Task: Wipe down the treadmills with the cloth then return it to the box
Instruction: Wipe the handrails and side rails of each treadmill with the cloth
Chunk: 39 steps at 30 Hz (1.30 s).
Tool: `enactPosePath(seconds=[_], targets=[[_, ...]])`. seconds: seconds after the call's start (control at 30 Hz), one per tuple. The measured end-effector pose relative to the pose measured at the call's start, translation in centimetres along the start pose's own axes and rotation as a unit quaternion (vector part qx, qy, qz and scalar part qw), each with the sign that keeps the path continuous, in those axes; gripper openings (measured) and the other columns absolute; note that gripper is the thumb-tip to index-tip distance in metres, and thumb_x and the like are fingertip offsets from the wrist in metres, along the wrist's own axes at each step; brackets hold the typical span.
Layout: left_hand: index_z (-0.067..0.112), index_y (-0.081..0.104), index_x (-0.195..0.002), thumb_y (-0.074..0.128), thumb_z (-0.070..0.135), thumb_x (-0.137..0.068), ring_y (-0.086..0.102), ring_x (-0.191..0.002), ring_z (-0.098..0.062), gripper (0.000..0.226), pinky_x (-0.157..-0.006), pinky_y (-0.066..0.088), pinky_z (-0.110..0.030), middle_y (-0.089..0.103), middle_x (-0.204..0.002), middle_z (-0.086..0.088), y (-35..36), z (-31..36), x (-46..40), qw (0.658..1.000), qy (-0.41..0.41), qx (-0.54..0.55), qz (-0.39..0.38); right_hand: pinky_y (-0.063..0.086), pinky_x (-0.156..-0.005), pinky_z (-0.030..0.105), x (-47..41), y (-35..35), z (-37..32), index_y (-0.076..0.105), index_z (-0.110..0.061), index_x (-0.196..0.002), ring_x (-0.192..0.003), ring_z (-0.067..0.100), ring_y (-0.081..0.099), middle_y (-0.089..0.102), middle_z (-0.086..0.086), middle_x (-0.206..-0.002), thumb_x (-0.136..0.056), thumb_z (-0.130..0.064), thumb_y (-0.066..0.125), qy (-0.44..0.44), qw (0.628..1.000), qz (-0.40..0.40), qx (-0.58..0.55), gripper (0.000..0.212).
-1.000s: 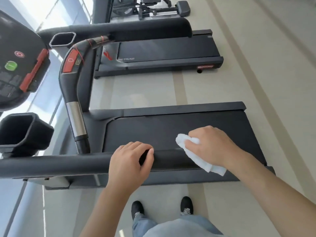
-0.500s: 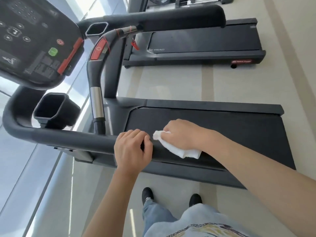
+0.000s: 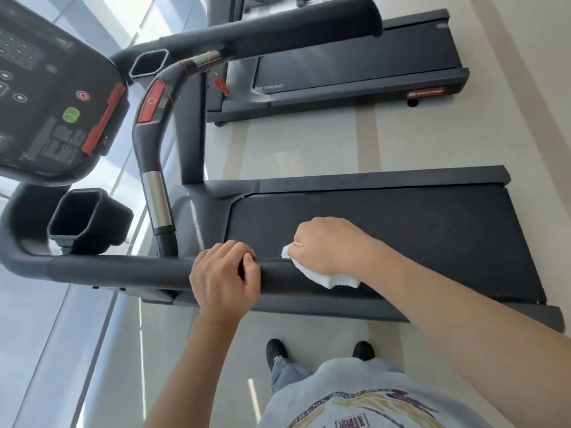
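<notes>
At the centre of the frame our left hand (image 3: 224,281) curls round the treadmill's near handrail (image 3: 123,270). Just to its right, our right hand (image 3: 327,247) grips the white cloth (image 3: 327,278), bunched and pressed on the same rail, above the belt (image 3: 401,233).

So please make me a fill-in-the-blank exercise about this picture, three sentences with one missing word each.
1. The right hand presses a white ____ onto the near handrail.
2. The left hand grips the same handrail and holds ____ else.
3. The round button on the console nearest the red strip is ____ in colour.

Missing words: cloth; nothing; green
</notes>
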<state>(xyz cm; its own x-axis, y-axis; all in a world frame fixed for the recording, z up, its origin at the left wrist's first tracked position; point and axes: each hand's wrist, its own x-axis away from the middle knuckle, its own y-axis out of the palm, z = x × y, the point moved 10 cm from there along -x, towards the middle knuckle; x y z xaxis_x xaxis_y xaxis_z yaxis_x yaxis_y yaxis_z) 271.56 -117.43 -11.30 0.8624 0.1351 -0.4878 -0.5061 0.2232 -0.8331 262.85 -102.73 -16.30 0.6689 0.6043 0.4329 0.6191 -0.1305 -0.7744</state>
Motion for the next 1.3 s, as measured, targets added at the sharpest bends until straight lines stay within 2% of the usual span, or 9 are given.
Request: enactPosePath(seconds=[0.13, 0.23, 0.4, 0.53, 0.73, 0.8, 0.93, 1.1, 1.3], targets=[[0.019, 0.060, -0.068, 0.050, 0.016, -0.086, 0.048, -0.059, -0.016, 0.021, -0.060, 0.038, -0.035, 0.057, -0.066, 0.010, 0.3, -0.1, 0.1, 0.999, -0.033, -0.009, -0.036, 0.063, -0.072, 0.044, -0.7, 0.6, -1.4, 0.069, -0.012, -0.069, -0.067, 0.034, 0.071, 0.069, 0.011, -0.059, -0.086, -0.030, 0.046, -0.007, 1.000, -0.013, -0.021, 0.034], [0.021, 0.056, -0.066, 0.047, 0.026, -0.092, 0.049, -0.059, -0.017, 0.028, -0.060, 0.040, -0.035, 0.055, -0.063, 0.007, 1.1, 0.5, -0.5, 0.991, -0.057, 0.000, -0.117, 0.056, -0.068, 0.040, 2.1, -1.2, -0.3, 0.059, -0.012, -0.062, -0.056, 0.028, 0.059, 0.058, 0.004, -0.052, -0.095, -0.036, 0.042, -0.010, 0.999, 0.041, -0.033, 0.044], [0.018, 0.050, -0.073, 0.039, 0.041, -0.104, 0.053, -0.068, -0.020, 0.040, -0.063, 0.049, -0.040, 0.055, -0.069, 0.001, 6.2, 9.2, -1.5, 0.948, 0.078, 0.045, -0.305, 0.046, -0.060, 0.036, 8.1, -2.6, 7.4, 0.055, -0.017, -0.067, -0.062, 0.020, 0.056, 0.059, -0.001, -0.065, -0.101, -0.048, 0.039, 0.085, 0.988, 0.124, -0.030, 0.049], [0.017, 0.047, -0.074, 0.039, 0.044, -0.108, 0.052, -0.069, -0.021, 0.045, -0.066, 0.051, -0.040, 0.055, -0.071, 0.000, 7.6, 12.9, -1.5, 0.926, 0.128, 0.089, -0.344, 0.037, -0.056, 0.033, 11.4, -1.9, 11.6, 0.044, -0.019, -0.064, -0.058, 0.016, 0.050, 0.054, -0.004, -0.062, -0.101, -0.053, 0.046, 0.149, 0.954, 0.194, -0.174, 0.050], [0.018, 0.049, -0.075, 0.038, 0.046, -0.109, 0.053, -0.069, -0.019, 0.045, -0.065, 0.047, -0.039, 0.055, -0.074, 0.001, 7.2, 13.7, -0.9, 0.896, 0.174, 0.125, -0.389, 0.030, -0.056, 0.032, 13.5, -1.9, 10.7, 0.040, -0.022, -0.063, -0.061, 0.015, 0.048, 0.052, -0.002, -0.069, -0.104, -0.041, 0.044, 0.209, 0.911, 0.332, -0.128, 0.045], [0.023, 0.056, -0.083, 0.036, 0.046, -0.110, 0.058, -0.076, -0.015, 0.041, -0.069, 0.051, -0.037, 0.062, -0.084, 0.006, 6.9, 13.5, -0.4, 0.889, 0.198, 0.131, -0.391, 0.028, -0.055, 0.033, 14.5, -1.7, 9.9, 0.035, -0.026, -0.062, -0.056, 0.010, 0.042, 0.045, -0.003, -0.068, -0.103, -0.037, 0.046, 0.232, 0.886, 0.388, -0.107, 0.045], [0.038, 0.059, -0.139, 0.039, 0.047, -0.110, 0.057, -0.114, 0.003, 0.036, -0.093, 0.048, -0.024, 0.060, -0.130, 0.027, 5.9, 11.0, 0.0, 0.871, 0.207, 0.171, -0.411, 0.022, -0.048, 0.026, 16.8, -0.7, 7.3, 0.032, -0.030, -0.061, -0.047, 0.011, 0.033, 0.037, -0.005, -0.064, -0.094, -0.033, 0.061, 0.264, 0.784, 0.555, -0.086, 0.044], [0.042, 0.046, -0.152, 0.043, 0.049, -0.108, 0.052, -0.124, 0.006, 0.044, -0.103, 0.046, -0.023, 0.052, -0.139, 0.031, 4.0, 5.2, 0.1, 0.846, 0.239, 0.196, -0.435, 0.041, -0.046, 0.029, 16.7, 2.3, 1.2, 0.060, -0.014, -0.079, -0.062, 0.020, 0.053, 0.057, -0.005, -0.080, -0.092, -0.031, 0.066, 0.275, 0.688, 0.670, -0.051, 0.022], [0.043, 0.040, -0.157, 0.043, 0.055, -0.106, 0.051, -0.131, 0.002, 0.052, -0.106, 0.046, -0.029, 0.053, -0.147, 0.026, 2.9, -0.7, 0.0, 0.836, 0.279, 0.171, -0.441, 0.040, -0.041, 0.030, 12.0, 6.5, -7.4, 0.058, -0.008, -0.082, -0.062, 0.011, 0.042, 0.052, -0.003, -0.079, -0.092, -0.024, 0.075, 0.255, 0.625, 0.735, -0.065, 0.026]])
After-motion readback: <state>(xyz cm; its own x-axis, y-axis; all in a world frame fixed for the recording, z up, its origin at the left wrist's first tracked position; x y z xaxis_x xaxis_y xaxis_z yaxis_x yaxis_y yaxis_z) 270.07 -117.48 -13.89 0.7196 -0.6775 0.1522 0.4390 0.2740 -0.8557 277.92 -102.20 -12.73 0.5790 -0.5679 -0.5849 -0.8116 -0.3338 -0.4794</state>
